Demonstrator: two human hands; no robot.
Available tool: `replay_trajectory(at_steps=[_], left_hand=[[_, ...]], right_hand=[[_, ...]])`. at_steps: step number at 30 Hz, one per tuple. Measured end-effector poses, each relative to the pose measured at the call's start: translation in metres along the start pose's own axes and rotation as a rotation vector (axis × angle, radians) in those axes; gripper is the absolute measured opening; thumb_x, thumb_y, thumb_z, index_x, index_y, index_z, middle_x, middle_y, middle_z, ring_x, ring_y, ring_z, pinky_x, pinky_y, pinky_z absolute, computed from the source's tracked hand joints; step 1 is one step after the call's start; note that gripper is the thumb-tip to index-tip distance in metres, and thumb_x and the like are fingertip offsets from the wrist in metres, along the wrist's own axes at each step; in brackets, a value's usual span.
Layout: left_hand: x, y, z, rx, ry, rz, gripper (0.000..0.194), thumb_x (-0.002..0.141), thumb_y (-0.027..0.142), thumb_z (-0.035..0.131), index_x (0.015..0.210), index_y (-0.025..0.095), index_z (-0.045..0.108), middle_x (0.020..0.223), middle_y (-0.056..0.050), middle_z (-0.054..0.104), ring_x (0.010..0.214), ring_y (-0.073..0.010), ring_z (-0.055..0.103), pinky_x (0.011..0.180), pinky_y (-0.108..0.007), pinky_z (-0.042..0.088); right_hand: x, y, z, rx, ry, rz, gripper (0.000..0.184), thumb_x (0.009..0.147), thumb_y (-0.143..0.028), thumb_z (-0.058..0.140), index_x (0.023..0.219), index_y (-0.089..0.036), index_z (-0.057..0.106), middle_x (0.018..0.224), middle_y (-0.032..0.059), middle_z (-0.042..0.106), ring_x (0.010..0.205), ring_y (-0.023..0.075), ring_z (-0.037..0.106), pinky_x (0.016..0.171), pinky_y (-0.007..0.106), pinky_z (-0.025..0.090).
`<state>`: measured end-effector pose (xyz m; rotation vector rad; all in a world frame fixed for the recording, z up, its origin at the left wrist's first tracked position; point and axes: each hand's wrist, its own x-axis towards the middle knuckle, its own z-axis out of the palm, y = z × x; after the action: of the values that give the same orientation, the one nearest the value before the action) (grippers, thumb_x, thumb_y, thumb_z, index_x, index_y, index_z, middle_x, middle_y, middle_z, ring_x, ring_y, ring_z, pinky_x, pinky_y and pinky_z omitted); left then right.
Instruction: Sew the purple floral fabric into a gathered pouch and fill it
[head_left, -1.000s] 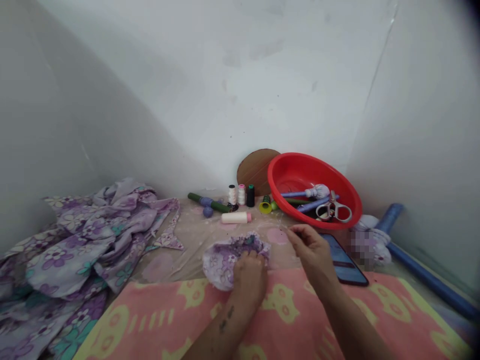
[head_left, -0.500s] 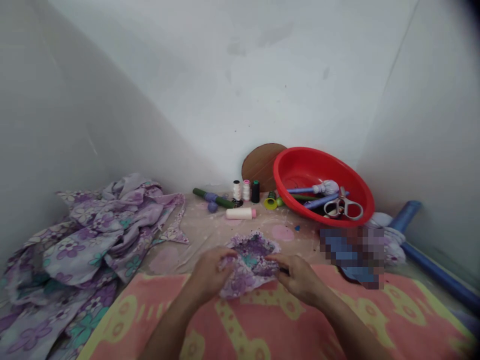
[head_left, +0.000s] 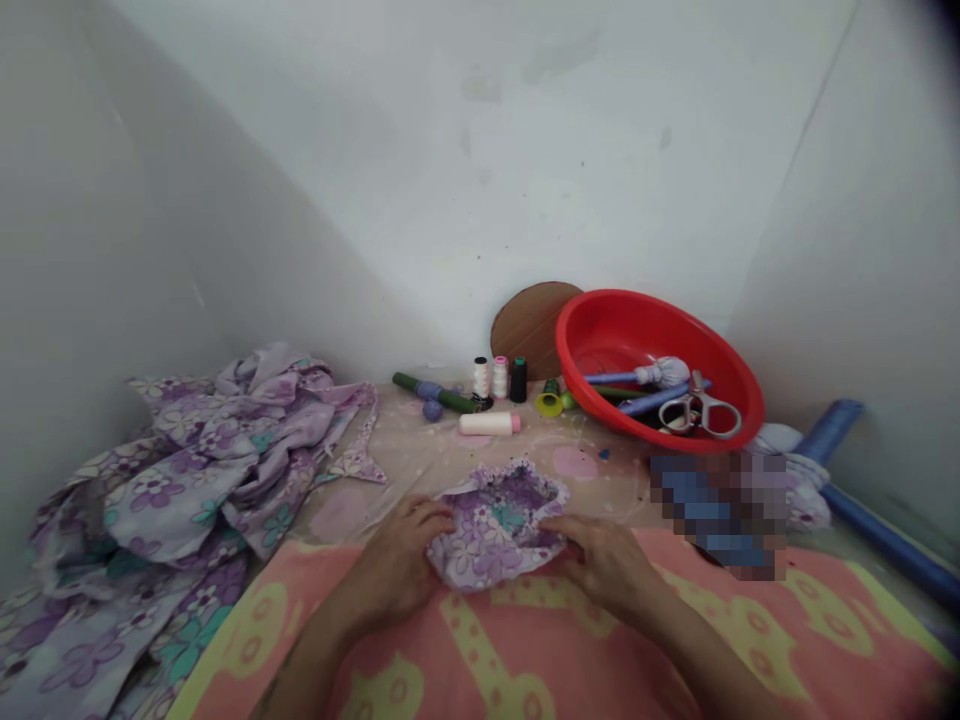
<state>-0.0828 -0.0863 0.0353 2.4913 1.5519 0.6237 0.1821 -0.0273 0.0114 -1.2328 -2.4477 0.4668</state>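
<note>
A gathered piece of purple floral cloth (head_left: 499, 530) with a ruffled edge lies on the pink and yellow patterned mat (head_left: 757, 630), near the mat's far edge. My left hand (head_left: 397, 562) grips its left side. My right hand (head_left: 604, 565) holds its right side, with the fingers pressed into the fabric. The middle of the cloth is open between my hands, and its dark inner folds show. Nothing else touches either hand.
Beyond the mat, a plastic-covered floor (head_left: 420, 470) holds thread spools (head_left: 499, 378) and a white spool (head_left: 487, 424). A red basin (head_left: 600, 330) holds scissors (head_left: 701, 415). A heap of matching floral fabric (head_left: 225, 460) lies left, and a pixelated patch (head_left: 712, 515) hides something right.
My right hand has come down from above the cloth onto its right side. The cloth now lies flatter and more spread between my hands. The view has drifted slightly.
</note>
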Motion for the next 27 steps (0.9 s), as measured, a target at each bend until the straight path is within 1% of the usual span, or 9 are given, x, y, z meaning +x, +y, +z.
replay_trajectory(at_steps=[9, 11, 14, 18, 20, 22, 24, 25, 27], left_hand=[[0.005, 0.019, 0.019, 0.018, -0.021, 0.067, 0.03, 0.065, 0.018, 0.056, 0.094, 0.022, 0.058, 0.099, -0.002, 0.062, 0.1, -0.0204, 0.045, 0.094, -0.038, 0.025], [0.006, 0.015, 0.026, 0.004, -0.007, 0.072, 0.03, 0.067, 0.024, 0.056, 0.097, 0.021, 0.058, 0.099, -0.004, 0.062, 0.098, -0.0211, 0.047, 0.095, -0.04, 0.024], [0.007, 0.0, 0.032, -0.032, 0.087, 0.079, 0.021, 0.076, 0.017, 0.043, 0.085, 0.021, 0.061, 0.09, -0.004, 0.066, 0.09, -0.0171, 0.053, 0.096, -0.039, 0.024], [0.012, -0.005, 0.013, -0.062, 0.3, 0.055, 0.021, 0.078, 0.019, 0.042, 0.088, 0.021, 0.06, 0.093, -0.005, 0.065, 0.091, -0.0164, 0.055, 0.095, -0.037, 0.028], [0.016, 0.005, -0.008, -0.075, 0.374, 0.01, 0.019, 0.078, 0.021, 0.044, 0.087, 0.022, 0.06, 0.1, -0.005, 0.063, 0.096, -0.0175, 0.053, 0.095, -0.039, 0.026], [0.022, 0.017, -0.026, -0.123, 0.478, -0.013, 0.014, 0.075, 0.023, 0.047, 0.074, 0.02, 0.06, 0.099, -0.005, 0.063, 0.094, -0.0185, 0.053, 0.096, -0.039, 0.026], [0.03, 0.025, -0.036, -0.212, 0.517, -0.057, 0.012, 0.074, 0.023, 0.048, 0.071, 0.019, 0.059, 0.096, -0.005, 0.063, 0.091, -0.0191, 0.054, 0.092, -0.037, 0.03], [0.034, 0.026, -0.036, -0.287, 0.523, -0.116, 0.011, 0.073, 0.024, 0.049, 0.072, 0.018, 0.059, 0.091, -0.005, 0.063, 0.087, -0.0187, 0.055, 0.087, -0.035, 0.036], [0.042, 0.021, -0.029, -0.518, 0.463, -0.287, 0.016, 0.07, 0.031, 0.053, 0.066, 0.016, 0.055, 0.064, 0.0, 0.059, 0.06, -0.0145, 0.055, 0.059, -0.026, 0.044]], right_hand=[[0.014, 0.003, -0.002, 0.163, 0.112, -0.018, 0.034, 0.061, -0.008, 0.041, 0.081, -0.022, 0.064, 0.079, 0.0021, 0.065, 0.074, 0.0182, 0.057, 0.065, 0.026, 0.039], [0.019, 0.006, -0.003, 0.242, 0.116, -0.029, 0.031, 0.06, -0.007, 0.041, 0.077, -0.02, 0.063, 0.074, 0.0019, 0.063, 0.069, 0.0166, 0.056, 0.062, 0.024, 0.038], [0.027, 0.01, -0.004, 0.361, 0.13, -0.074, 0.026, 0.058, -0.006, 0.041, 0.071, -0.017, 0.061, 0.066, 0.0008, 0.059, 0.062, 0.0138, 0.052, 0.056, 0.022, 0.036], [0.042, 0.006, -0.007, 0.523, 0.16, -0.086, 0.017, 0.06, -0.007, 0.043, 0.065, -0.015, 0.057, 0.058, -0.0007, 0.052, 0.056, 0.0117, 0.046, 0.052, 0.021, 0.033], [0.051, 0.0, -0.009, 0.632, 0.187, -0.101, 0.012, 0.062, -0.011, 0.045, 0.064, -0.015, 0.056, 0.058, -0.0011, 0.051, 0.057, 0.0116, 0.045, 0.053, 0.021, 0.033], [0.062, -0.006, -0.008, 0.749, 0.191, -0.116, 0.009, 0.064, -0.015, 0.046, 0.065, -0.015, 0.055, 0.059, -0.0014, 0.05, 0.058, 0.0113, 0.045, 0.054, 0.021, 0.033], [0.072, -0.011, -0.005, 0.847, 0.169, -0.124, 0.008, 0.064, -0.017, 0.047, 0.067, -0.015, 0.054, 0.06, -0.0022, 0.049, 0.058, 0.0104, 0.044, 0.055, 0.021, 0.033], [0.076, -0.013, -0.003, 0.882, 0.155, -0.125, 0.007, 0.064, -0.018, 0.047, 0.067, -0.015, 0.053, 0.059, -0.0028, 0.048, 0.057, 0.0099, 0.043, 0.054, 0.021, 0.033], [0.08, -0.016, 0.001, 0.939, 0.118, -0.109, 0.005, 0.062, -0.018, 0.049, 0.065, -0.015, 0.052, 0.057, -0.0034, 0.047, 0.056, 0.0095, 0.043, 0.054, 0.021, 0.034]])
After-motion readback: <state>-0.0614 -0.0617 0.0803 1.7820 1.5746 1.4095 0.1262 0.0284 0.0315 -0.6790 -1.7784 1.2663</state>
